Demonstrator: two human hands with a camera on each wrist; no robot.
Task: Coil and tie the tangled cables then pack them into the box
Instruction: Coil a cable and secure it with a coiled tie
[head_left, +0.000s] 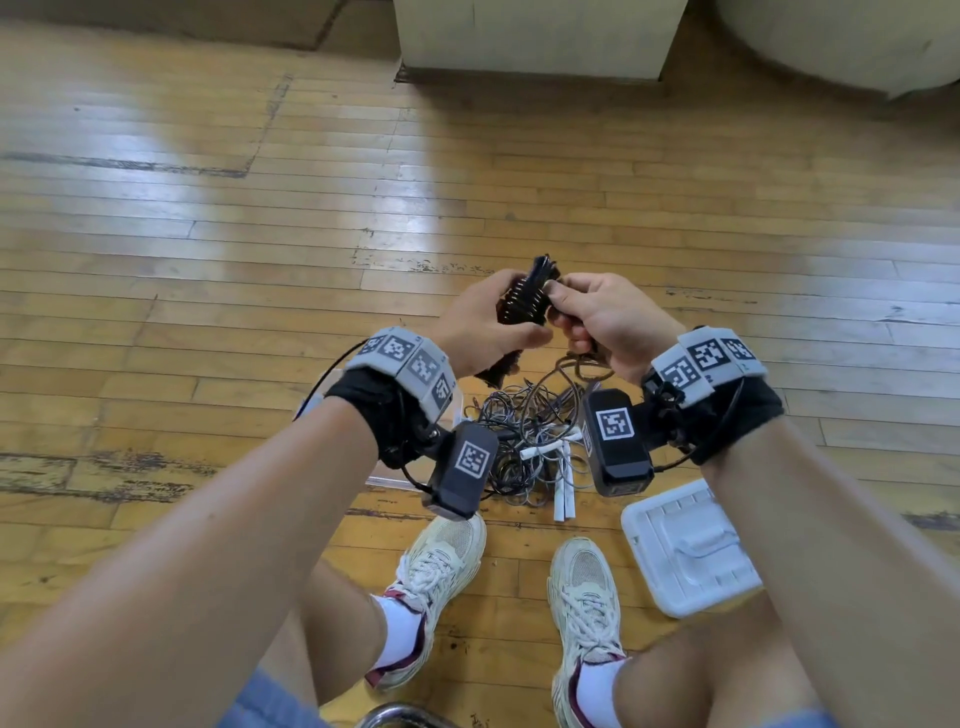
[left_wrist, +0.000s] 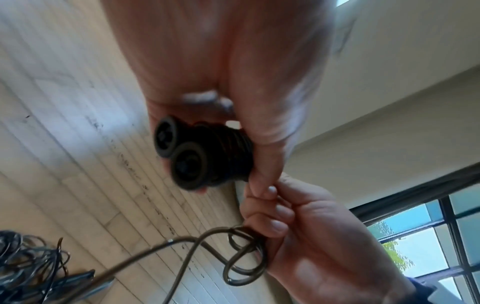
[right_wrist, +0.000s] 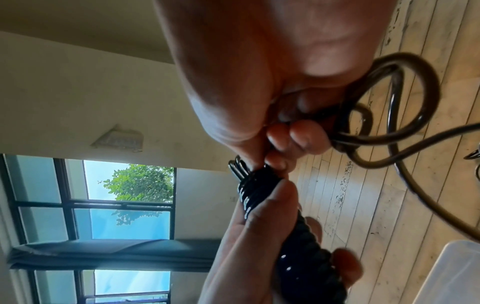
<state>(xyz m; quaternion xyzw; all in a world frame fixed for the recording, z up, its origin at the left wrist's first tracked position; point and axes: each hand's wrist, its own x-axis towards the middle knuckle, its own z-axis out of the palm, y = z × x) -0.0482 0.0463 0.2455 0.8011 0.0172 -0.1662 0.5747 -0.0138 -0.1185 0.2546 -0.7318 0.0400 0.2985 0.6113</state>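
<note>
Head view: both hands raised over the wooden floor (head_left: 208, 218), meeting in front of the knees. Left hand (head_left: 480, 327) wraps its fingers and thumb round a tightly wound black cable bundle (head_left: 524, 299); the bundle stands roughly upright in the fist, its top loops poking out above the fingers. Left wrist view shows the bundle (left_wrist: 207, 156) end-on, pressed between thumb and fingers (somewhat blurred). Right hand (head_left: 608, 319) touches the bundle's right side, fingertips pinching the loose tail of the same cable (left_wrist: 244, 253); that tail curls in small loops under the right palm and trails down toward the floor. Below the hands lies the tangled pile of cables (head_left: 524, 441), dark and white mixed. A white lid (head_left: 691, 551) sits on the floor just beside the right shoe (head_left: 587, 597).
</note>
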